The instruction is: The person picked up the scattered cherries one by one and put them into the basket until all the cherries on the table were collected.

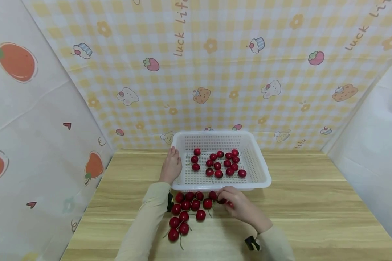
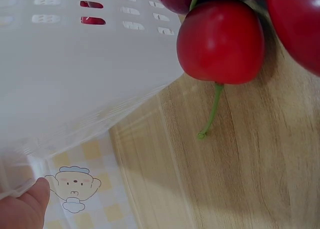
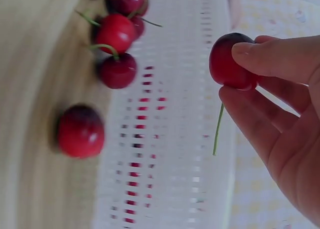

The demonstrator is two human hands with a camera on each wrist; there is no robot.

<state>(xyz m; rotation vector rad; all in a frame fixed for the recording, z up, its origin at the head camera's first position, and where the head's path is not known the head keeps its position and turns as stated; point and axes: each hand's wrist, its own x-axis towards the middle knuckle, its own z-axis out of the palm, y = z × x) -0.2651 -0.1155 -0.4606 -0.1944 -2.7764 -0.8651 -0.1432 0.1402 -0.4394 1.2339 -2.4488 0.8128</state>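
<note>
A white plastic basket (image 1: 215, 187) with slotted walls holds several dark red cherries (image 1: 217, 165). At its left side my left hand (image 1: 171, 166) grips the rim; only a fingertip (image 2: 37, 194) shows in the left wrist view, right at the basket's edge. My right hand (image 1: 236, 204) is close in front of the basket, pinching a cherry (image 3: 231, 61) between thumb and fingers. A thin green stem hangs from that cherry. Below it in the right wrist view, a loose cherry (image 3: 81, 131) lies on the table, partly behind the hand in the head view.
More cherries (image 1: 185, 205), several with green stems, lie on the wooden table (image 1: 313, 210) in front of the basket, between the two forearms. A yellow checked cloth (image 1: 215, 83) stands behind the basket. White printed cloth (image 1: 45, 108) borders the left side.
</note>
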